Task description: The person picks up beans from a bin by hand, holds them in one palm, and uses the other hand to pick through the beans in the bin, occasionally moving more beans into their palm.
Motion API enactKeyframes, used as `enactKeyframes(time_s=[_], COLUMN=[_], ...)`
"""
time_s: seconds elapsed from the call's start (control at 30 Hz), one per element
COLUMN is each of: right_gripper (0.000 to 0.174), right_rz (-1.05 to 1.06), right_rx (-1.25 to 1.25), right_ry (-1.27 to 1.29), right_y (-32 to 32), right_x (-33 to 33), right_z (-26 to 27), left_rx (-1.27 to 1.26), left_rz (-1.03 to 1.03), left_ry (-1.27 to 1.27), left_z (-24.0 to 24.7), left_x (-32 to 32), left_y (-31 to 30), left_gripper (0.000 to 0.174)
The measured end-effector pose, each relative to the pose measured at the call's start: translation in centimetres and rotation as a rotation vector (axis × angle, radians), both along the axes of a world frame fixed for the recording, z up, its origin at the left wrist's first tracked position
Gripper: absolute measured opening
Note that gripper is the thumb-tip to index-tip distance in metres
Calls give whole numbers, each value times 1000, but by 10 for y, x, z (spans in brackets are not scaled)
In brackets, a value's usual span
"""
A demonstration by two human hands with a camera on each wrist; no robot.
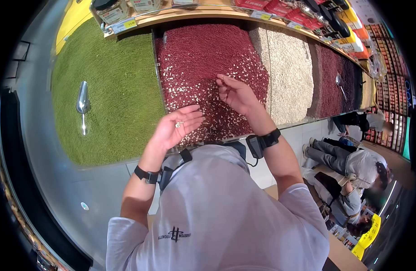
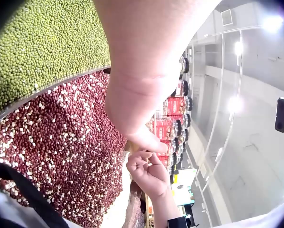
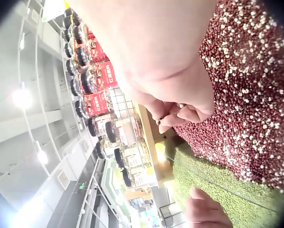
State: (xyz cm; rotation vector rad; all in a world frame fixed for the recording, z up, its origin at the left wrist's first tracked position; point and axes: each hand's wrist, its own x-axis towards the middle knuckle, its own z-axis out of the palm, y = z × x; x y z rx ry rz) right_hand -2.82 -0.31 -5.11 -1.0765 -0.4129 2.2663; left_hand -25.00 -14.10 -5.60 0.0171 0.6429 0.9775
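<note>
A bin of dark red beans (image 1: 203, 49) has many small white pieces scattered over its surface. Above its near left part, my left hand (image 1: 176, 126) is palm up with fingers loosely extended, and a few white pieces (image 1: 179, 123) lie in the palm. Over the bin's right side, my right hand (image 1: 237, 95) has its thumb and fingertips brought together; in the right wrist view that hand (image 3: 180, 95) pinches a small piece, and a pale piece (image 3: 181, 105) shows among the curled fingers. The two hands are apart.
Green beans (image 1: 113, 90) with a metal scoop (image 1: 82, 99) fill the bin on the left. White grains (image 1: 289, 72) lie to the right. A wooden shelf (image 1: 208, 12) with jars runs along the back. People (image 1: 352, 167) are at the far right.
</note>
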Motion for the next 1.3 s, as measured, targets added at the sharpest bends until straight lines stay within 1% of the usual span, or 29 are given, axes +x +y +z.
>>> enactKeyframes(time_s=[0.03, 0.07, 0.1, 0.17, 0.2, 0.27, 0.3, 0.37, 0.4, 0.47, 0.5, 0.57, 0.6, 0.63, 0.7, 0.73, 0.8, 0.83, 0.9, 0.97, 1.0, 1.03, 1.07, 1.1, 1.13, 1.17, 1.23, 1.27, 1.3], right_gripper=[32, 30, 30, 25, 25, 24, 24, 23, 23, 25, 25, 27, 26, 26, 24, 24, 22, 22, 21, 21, 21, 21, 22, 23, 23, 23, 21, 21, 20], right_rz=[8, 43, 41, 123, 126, 269, 274, 323, 327, 209, 212, 96, 115, 115, 54, 55, 28, 32, 41, 57, 69, 73, 97, 120, 109, 114, 143, 144, 141], right_rx=[13, 85, 85, 506, 506, 824, 826, 993, 995, 763, 763, 394, 253, 253, -1, -1, -114, -114, -141, -134, -128, -132, -76, -20, 3, 0, 105, 104, 175], right_ry=[-20, -23, -22, -422, -419, -784, -780, -925, -920, -671, -668, -352, -244, -244, -4, -4, 198, 198, 299, 299, 299, 300, 273, 247, 248, 249, 179, 180, 80], right_y=[-1, 0, 0, -2, -3, -3, -3, -2, -2, -4, -4, -3, -2, -3, -5, -7, -10, -12, -18, -25, -30, -34, -36, -39, -43, -44, -48, -51, -54], right_x=[1, 6, 6, 2, 2, 3, 2, 0, -2, -4, -6, -7, -5, -6, -7, -9, -12, -14, -19, -25, -28, -30, -33, -36, -42, -43, -45, -46, -49], right_z=[1, -6, -7, -8, -7, -6, -6, -7, -9, -15, -15, -15, -6, -1, 8, 11, 18, 22, 31, 45, 51, 54, 56, 60, 71, 69, 62, 61, 60], left_rx=[8, -1, -1, 0, -2, 25, 24, -8, -9, -28, -29, -25, -26, -18, -9, -32, -55, -50, -44, -52, -73, -76, 108, 294, 66, 65, -14, -5, -6], left_rz=[-1, 3, 1, 9, 12, 10, 16, 35, 40, 45, 48, 53, 54, 54, 55, 67, 82, 107, 133, 170, 188, 193, 173, 150, 198, 203, 259, 246, 247], left_ry=[-15, 1, 2, -16, -15, -68, -66, -42, -40, -35, -33, -35, -35, -44, -52, -32, -12, -23, -33, -79, -10, -9, -251, -491, -260, -259, -205, -256, -256], left_z=[0, -1, -1, -1, -3, -6, -4, 4, 5, 5, 4, 0, 0, -1, 0, 2, 5, 6, 7, 8, 10, -4, -29, -42, -8, 1, 9, 12, 10], left_x=[3, 5, 7, 9, 10, 11, 12, 13, 13, 12, 11, 9, 8, 8, 7, 8, 9, 10, 11, 13, 16, 16, 16, 15, 19, 21, 24, 23, 23], left_y=[2, 3, 4, 6, 7, 8, 8, 9, 8, 7, 6, 4, 4, 4, 6, 8, 12, 14, 20, 26, 28, 30, 33, 33, 33, 36, 39, 40, 39], left_gripper=[51, 50, 50, 50, 50, 49, 49, 48, 48, 48, 48, 47, 47, 47, 47, 46, 46, 46, 47, 42, 36, 36, 35, 34, 33, 33, 32, 34, 34])
